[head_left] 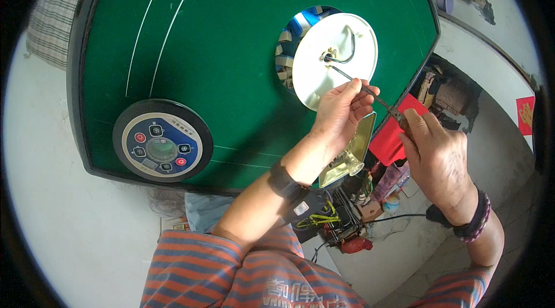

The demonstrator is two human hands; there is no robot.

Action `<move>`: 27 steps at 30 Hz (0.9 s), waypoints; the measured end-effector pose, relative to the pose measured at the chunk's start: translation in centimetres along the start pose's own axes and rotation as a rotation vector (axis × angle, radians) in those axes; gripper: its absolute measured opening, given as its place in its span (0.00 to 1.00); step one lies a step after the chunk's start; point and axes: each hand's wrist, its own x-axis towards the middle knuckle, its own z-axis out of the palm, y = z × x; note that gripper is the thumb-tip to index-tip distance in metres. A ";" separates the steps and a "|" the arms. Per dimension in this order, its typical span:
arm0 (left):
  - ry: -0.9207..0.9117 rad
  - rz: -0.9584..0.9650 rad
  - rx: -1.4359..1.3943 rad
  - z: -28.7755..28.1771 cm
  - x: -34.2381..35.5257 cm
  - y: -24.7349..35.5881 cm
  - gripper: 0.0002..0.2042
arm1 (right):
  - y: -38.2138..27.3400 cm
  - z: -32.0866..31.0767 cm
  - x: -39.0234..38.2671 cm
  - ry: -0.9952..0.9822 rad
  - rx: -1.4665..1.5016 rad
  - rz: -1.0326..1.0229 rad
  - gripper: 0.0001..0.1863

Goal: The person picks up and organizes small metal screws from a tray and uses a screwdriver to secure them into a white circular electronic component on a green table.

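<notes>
A round white plastic disc (315, 85) leans over the opening in a green felt tabletop (225, 48). Dark wires (351, 48) come through its middle and curve to its far side. My right hand (436, 160) grips the handle of a long screwdriver (378, 100), whose shaft slants up and left. Its tip meets the disc near the central hole. Around the shaft, closer to the tip, are the bent fingers of my left hand (338, 108). Whether the tip sits on a screw is too small to tell.
A round control panel (162, 147) with buttons rests at the table's near left. Blue-and-white tiles (283, 62) show inside the opening. Beneath my left wrist, a yellowish tin (364, 134) holds small parts. Red paper (386, 140) hangs by the right edge; clutter lies below.
</notes>
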 end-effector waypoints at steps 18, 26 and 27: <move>0.009 0.008 0.038 -0.3 -0.1 -0.4 0.10 | 0.5 -0.1 0.7 -0.167 0.631 0.404 0.08; 0.011 -0.002 0.028 -0.2 -0.2 -0.3 0.10 | 0.9 0.8 0.1 -0.240 0.856 0.568 0.11; 0.005 -0.002 0.034 -0.1 -0.3 -0.3 0.10 | 0.4 0.9 -0.1 -0.182 0.652 0.359 0.12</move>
